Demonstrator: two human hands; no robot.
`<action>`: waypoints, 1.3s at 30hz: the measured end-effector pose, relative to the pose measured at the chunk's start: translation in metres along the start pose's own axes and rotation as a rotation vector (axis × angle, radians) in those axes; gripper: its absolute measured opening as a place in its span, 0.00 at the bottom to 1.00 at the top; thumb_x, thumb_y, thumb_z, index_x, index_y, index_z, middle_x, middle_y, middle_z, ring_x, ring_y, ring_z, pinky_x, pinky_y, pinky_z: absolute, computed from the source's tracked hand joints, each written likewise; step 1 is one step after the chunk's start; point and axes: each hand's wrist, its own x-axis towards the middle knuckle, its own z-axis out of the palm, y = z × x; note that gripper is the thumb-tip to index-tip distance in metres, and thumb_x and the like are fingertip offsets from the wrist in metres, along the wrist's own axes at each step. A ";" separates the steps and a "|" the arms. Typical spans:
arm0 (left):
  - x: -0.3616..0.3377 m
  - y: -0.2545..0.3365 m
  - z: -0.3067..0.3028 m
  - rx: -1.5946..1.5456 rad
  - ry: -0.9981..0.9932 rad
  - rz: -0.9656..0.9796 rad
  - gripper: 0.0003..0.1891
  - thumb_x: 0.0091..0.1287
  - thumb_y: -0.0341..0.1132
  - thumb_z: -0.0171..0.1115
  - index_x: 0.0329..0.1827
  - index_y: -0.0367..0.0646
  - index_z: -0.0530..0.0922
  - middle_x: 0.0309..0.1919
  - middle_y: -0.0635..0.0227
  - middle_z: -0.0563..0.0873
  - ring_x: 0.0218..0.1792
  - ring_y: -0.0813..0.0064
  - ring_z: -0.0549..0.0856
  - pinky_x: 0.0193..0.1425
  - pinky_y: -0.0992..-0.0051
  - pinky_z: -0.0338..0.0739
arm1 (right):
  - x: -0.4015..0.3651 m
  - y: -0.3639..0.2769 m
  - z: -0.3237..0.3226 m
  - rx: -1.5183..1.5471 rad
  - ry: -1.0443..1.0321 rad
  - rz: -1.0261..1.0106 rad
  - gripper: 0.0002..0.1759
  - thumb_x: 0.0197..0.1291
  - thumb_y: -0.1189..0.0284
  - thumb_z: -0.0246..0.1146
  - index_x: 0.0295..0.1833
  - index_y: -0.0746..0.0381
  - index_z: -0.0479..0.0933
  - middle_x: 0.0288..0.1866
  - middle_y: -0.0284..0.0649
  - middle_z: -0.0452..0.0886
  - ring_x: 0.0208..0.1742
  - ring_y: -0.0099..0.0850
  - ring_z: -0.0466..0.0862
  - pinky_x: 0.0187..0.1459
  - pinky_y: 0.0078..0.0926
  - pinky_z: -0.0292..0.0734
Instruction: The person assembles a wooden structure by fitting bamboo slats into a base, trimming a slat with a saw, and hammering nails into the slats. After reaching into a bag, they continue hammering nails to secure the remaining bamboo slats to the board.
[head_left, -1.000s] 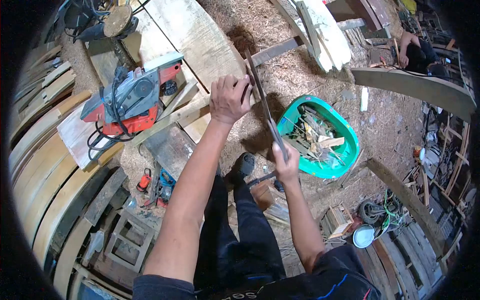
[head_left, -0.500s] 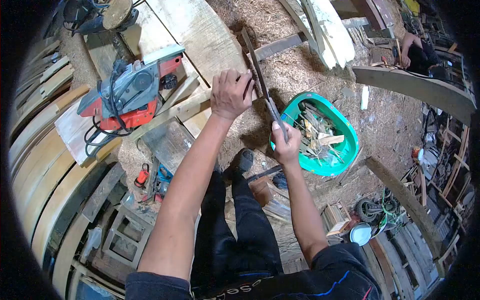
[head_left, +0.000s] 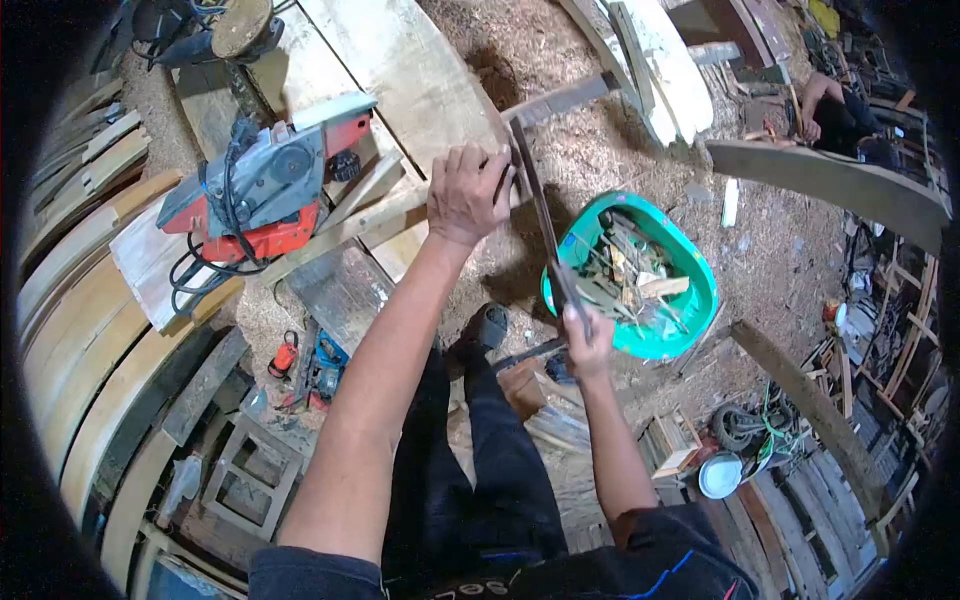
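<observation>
My right hand (head_left: 588,340) is closed round the handle of a machete (head_left: 535,195), a long, narrow dark blade slanting up and left from my fist. My left hand (head_left: 468,195) is closed at the end of the wooden workbench boards (head_left: 420,70), its fingers curled. The blade passes just right of those fingers. Whatever the left fingers hold is hidden. Under and right of the machete stands a green plastic basin (head_left: 700,290) with wood scraps (head_left: 635,265) in it.
A red and grey electric planer (head_left: 270,180) with a black cord lies on the left. Curved planks (head_left: 90,370) are stacked beyond it. Sawdust covers the floor, where curved beams (head_left: 830,175) lie at right. Another person's arm (head_left: 820,100) shows at upper right.
My right hand has drawn the machete down toward my body, its tip dropping from beyond the bench end to near my left fingers. My left hand stays almost in place.
</observation>
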 end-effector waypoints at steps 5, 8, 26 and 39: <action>0.000 -0.003 0.002 0.023 0.011 0.015 0.11 0.60 0.37 0.68 0.45 0.48 0.84 0.32 0.68 0.75 0.37 0.65 0.76 0.41 0.65 0.67 | 0.044 -0.007 0.019 0.064 -0.044 0.107 0.20 0.70 0.64 0.59 0.25 0.63 0.70 0.18 0.25 0.64 0.23 0.16 0.63 0.24 0.23 0.57; 0.002 -0.004 0.003 0.030 0.018 0.011 0.10 0.61 0.37 0.67 0.44 0.48 0.84 0.31 0.67 0.75 0.37 0.65 0.76 0.40 0.65 0.66 | 0.015 -0.005 0.003 -0.002 -0.038 0.062 0.20 0.70 0.64 0.59 0.25 0.63 0.71 0.18 0.25 0.64 0.23 0.16 0.63 0.24 0.23 0.57; -0.001 -0.006 0.005 0.006 -0.010 0.011 0.13 0.58 0.37 0.68 0.46 0.49 0.84 0.31 0.67 0.73 0.36 0.65 0.75 0.40 0.65 0.66 | 0.015 -0.014 0.014 -0.009 0.018 0.046 0.21 0.70 0.62 0.60 0.25 0.62 0.69 0.19 0.23 0.63 0.23 0.15 0.62 0.23 0.23 0.56; 0.003 -0.004 0.006 0.008 0.017 0.020 0.11 0.60 0.37 0.67 0.46 0.47 0.84 0.31 0.66 0.74 0.36 0.65 0.75 0.41 0.65 0.66 | 0.041 -0.015 0.012 0.038 -0.044 0.165 0.16 0.69 0.67 0.59 0.28 0.64 0.74 0.19 0.24 0.66 0.24 0.15 0.65 0.24 0.22 0.58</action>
